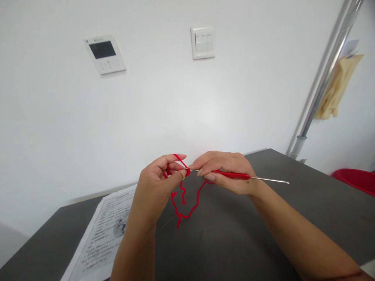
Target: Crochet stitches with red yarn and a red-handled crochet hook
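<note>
My left hand (159, 181) is raised above the dark table (293, 210), thumb and fingers pinched on a small red crochet piece (187, 172), with red yarn (187, 203) looped over the forefinger and hanging down in a loose tail. My right hand (228, 171) grips a crochet hook (234, 175) with a red handle and a thin metal shaft sticking out to the right. The hook's tip meets the red piece between the two hands.
A printed sheet of paper (102, 234) lies on the table at the left. A red bowl (356, 179) sits at the right edge. On the white wall hang a control panel (104, 54) and a light switch (202, 42). A metal pole (322, 82) with beige cloth (336, 88) stands right.
</note>
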`<action>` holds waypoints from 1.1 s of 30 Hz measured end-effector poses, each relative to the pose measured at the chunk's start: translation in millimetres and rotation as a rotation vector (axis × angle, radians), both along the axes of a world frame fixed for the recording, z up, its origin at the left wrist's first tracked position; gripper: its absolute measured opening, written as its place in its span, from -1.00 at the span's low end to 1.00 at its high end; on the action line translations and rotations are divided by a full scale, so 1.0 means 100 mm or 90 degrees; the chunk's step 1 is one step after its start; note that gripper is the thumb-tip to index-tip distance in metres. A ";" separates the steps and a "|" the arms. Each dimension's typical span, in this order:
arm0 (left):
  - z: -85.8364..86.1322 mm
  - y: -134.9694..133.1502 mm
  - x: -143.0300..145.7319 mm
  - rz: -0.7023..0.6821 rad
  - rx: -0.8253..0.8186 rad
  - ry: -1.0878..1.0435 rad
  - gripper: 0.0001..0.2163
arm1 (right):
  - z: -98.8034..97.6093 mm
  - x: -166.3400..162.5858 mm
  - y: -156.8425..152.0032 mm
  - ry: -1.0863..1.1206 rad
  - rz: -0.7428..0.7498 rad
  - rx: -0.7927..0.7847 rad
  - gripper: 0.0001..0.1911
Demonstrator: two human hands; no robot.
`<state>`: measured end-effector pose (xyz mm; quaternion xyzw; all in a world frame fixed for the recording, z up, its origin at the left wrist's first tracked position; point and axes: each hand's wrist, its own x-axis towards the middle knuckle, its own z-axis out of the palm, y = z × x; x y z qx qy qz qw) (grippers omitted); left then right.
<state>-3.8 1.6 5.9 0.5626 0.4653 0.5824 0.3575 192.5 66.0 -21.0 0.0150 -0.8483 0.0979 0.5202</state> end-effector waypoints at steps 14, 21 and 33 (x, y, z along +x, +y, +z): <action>-0.03 -0.01 0.03 0.057 -0.001 0.114 -0.70 | 0.04 0.07 -0.01 -0.066 -0.030 0.036 -0.79; -0.07 0.00 0.05 0.164 0.070 0.241 -0.72 | 0.03 0.00 -0.04 -0.058 -0.053 0.096 -0.79; -0.07 -0.07 0.16 0.338 0.254 0.419 -0.75 | -0.13 -0.21 -0.01 0.024 -0.140 0.193 -0.86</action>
